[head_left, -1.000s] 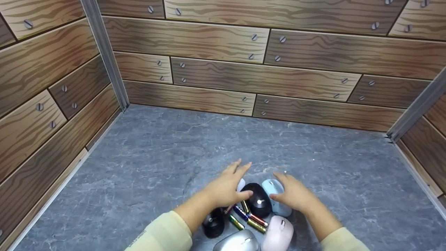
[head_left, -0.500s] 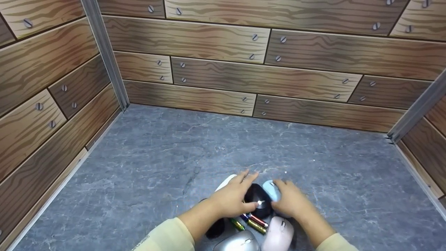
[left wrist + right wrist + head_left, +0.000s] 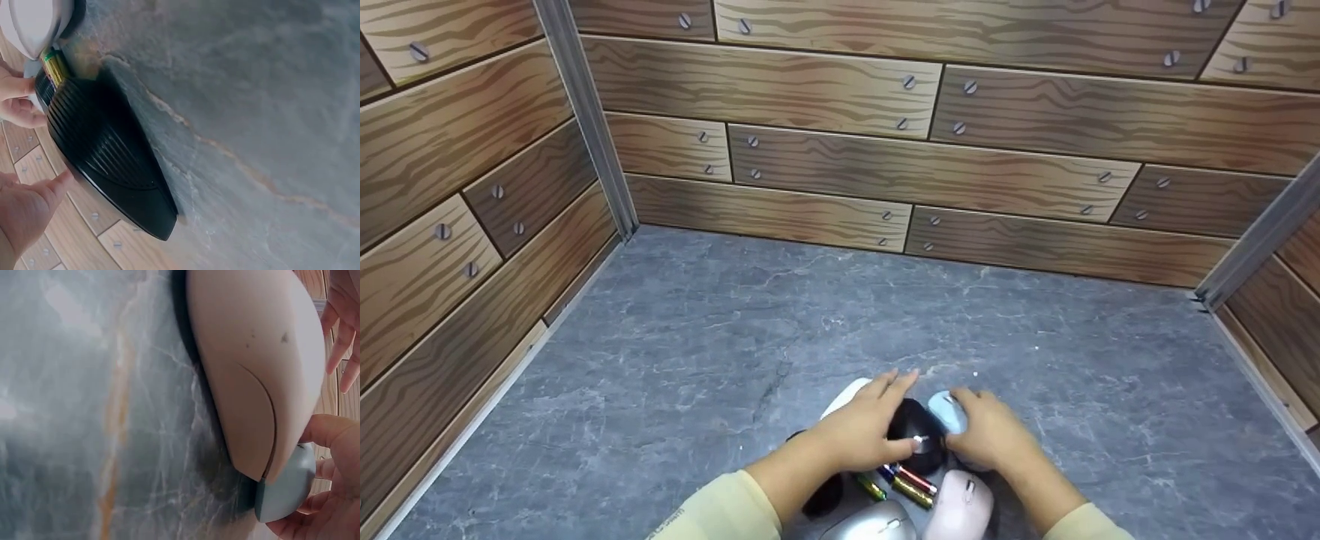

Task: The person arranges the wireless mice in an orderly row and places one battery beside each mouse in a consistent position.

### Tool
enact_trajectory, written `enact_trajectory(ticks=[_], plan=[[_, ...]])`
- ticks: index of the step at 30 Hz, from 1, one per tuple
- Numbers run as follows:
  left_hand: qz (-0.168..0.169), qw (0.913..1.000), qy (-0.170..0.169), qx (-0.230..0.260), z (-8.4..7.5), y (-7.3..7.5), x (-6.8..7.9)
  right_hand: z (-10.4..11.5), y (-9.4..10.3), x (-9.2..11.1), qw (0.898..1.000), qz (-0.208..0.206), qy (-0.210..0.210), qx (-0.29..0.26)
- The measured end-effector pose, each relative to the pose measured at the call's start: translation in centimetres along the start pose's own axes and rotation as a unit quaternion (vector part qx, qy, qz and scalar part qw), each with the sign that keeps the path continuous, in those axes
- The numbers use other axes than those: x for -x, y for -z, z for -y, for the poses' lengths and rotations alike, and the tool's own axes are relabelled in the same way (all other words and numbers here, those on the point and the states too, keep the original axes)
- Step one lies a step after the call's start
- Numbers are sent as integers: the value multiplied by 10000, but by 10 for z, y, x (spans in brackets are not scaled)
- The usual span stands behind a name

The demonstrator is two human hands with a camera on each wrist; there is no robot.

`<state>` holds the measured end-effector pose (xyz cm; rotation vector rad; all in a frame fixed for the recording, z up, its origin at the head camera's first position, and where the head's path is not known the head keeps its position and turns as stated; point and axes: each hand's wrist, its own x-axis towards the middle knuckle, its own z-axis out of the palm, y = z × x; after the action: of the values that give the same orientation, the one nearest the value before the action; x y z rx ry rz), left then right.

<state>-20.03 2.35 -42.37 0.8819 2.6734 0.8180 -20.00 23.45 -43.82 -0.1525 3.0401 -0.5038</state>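
Right fingers (image 3: 966, 399) clamp the blue mouse (image 3: 946, 411) between them; left fingers (image 3: 897, 393) spread near a black mouse (image 3: 913, 423).

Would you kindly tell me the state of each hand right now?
Left hand: open, at the central black mouse.
Right hand: holding the light blue mouse.

Beneath everything lies a grey worktop (image 3: 697, 322) with pale, marbled veins. A far wall (image 3: 825, 142) in a wood-plank pattern dotted with screw heads stands along its far edge; a left wall (image 3: 412, 150) and right wall (image 3: 1286, 345) match. A left metal post (image 3: 589, 120) and right metal post (image 3: 1260, 241) rise at the far corners.
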Motion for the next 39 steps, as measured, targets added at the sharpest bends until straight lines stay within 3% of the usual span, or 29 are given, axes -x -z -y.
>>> enact_trajectory(ticks=[8,16,25,30,35,39], plan=[[-268,9996,-12,46,0,6,-9,-3,15,-8,9997,-144,-40,-185],[-277,9995,163,-38,4,20,-22,-6,36,-27,9989,-187,-121,-413],[-380,9990,133,-184,-2,50,-51,-24,62,-53,9978,-202,-476,-422],[-510,9983,230,-162,-4,58,-68,-35,73,-64,9960,-100,-771,-445],[-722,9968,339,-82,-1,60,-85,-46,73,-74,9924,19,-1122,-512],[-755,9959,476,-118,3,61,-96,-54,63,-80,9895,-88,-1336,-540]])
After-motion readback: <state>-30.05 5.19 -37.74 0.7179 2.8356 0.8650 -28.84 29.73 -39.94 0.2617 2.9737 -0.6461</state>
